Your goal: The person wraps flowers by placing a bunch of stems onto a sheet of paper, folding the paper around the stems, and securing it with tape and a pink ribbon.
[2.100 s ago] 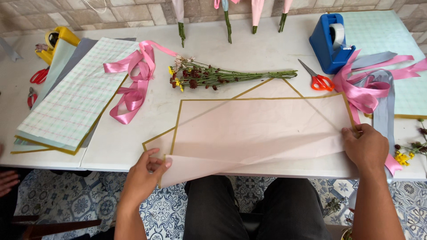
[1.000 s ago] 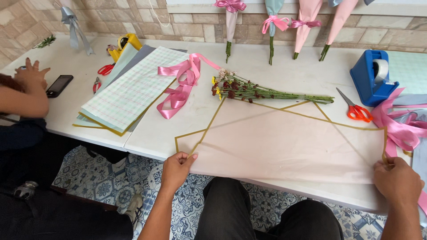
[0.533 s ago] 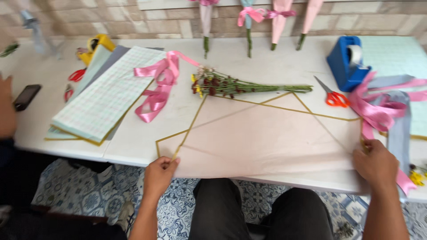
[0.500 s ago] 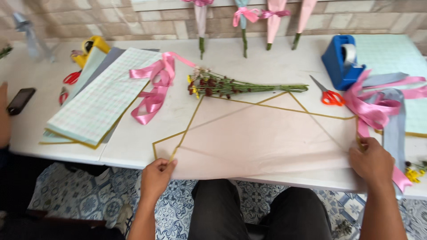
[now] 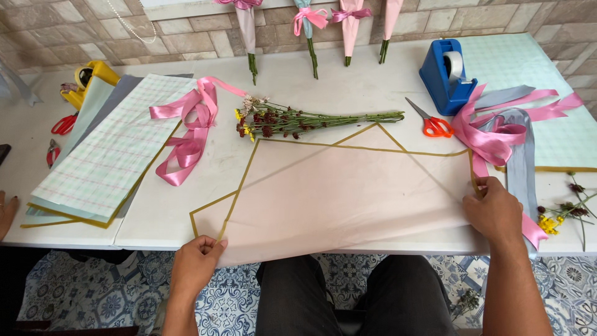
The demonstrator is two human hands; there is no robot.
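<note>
A pale pink translucent wrapping sheet (image 5: 348, 186) with a gold border lies spread on the white table (image 5: 348, 87), overlapping a second sheet. My left hand (image 5: 196, 264) pinches its near left corner at the table's front edge. My right hand (image 5: 494, 208) presses and grips its right edge. A small bunch of dark red and yellow flowers (image 5: 292, 119) with long green stems lies just beyond the sheet's far edge.
A stack of checked paper (image 5: 106, 155) with a pink ribbon (image 5: 186, 134) lies left. Orange scissors (image 5: 429, 121), a blue tape dispenser (image 5: 444, 74), pink and grey ribbons (image 5: 497, 134) and mint paper (image 5: 553, 93) sit right. Wrapped stems (image 5: 311, 31) lean on the brick wall. Another person's hand (image 5: 6, 211) rests far left.
The view has shifted and steadied over the table. Both hands keep their hold on the sheet's corners; the sheet looks pulled flatter toward me. The other person's arm has dropped out of most of the view.
</note>
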